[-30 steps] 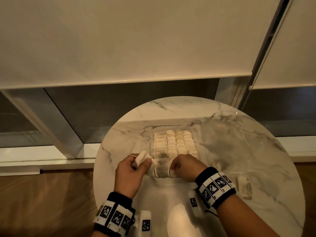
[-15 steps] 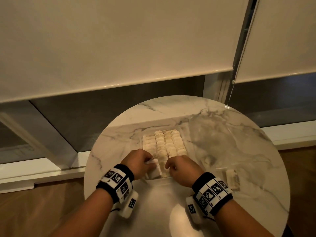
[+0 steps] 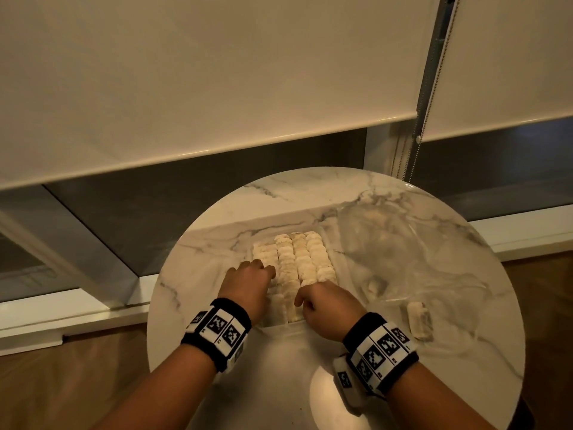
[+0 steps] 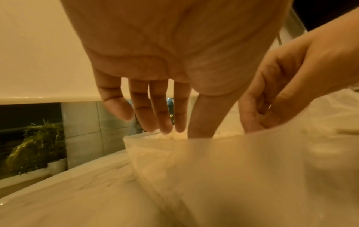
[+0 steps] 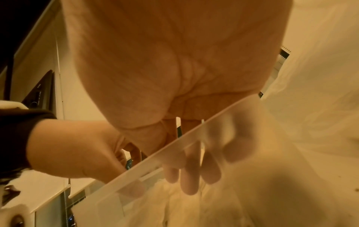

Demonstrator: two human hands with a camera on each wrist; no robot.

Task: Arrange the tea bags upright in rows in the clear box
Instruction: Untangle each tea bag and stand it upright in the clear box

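The clear box (image 3: pixel 332 259) stands mid-table, packed with rows of pale tea bags (image 3: pixel 305 259) on end. My left hand (image 3: pixel 265 271) is over the left row; in the left wrist view its straight fingers (image 4: pixel 165 122) point down and touch the tops of the tea bags (image 4: pixel 174 136). My right hand (image 3: pixel 319 301) is at the box's near right corner. In the right wrist view its fingers (image 5: pixel 190 181) reach down inside, seen blurred through the clear wall (image 5: pixel 155 155). I see nothing held in either hand.
A loose tea bag (image 3: pixel 418 319) lies near the round marble table's (image 3: pixel 217 243) right edge, and another (image 3: pixel 375 287) sits nearer the box. A crumpled clear plastic bag (image 3: pixel 403 243) covers the table's right side. Window blinds hang behind.
The left hand held a tea bag beside the box, then brought it down into the near left row. Now it holds nothing and its fingers lie farther along that row. The right hand stayed.
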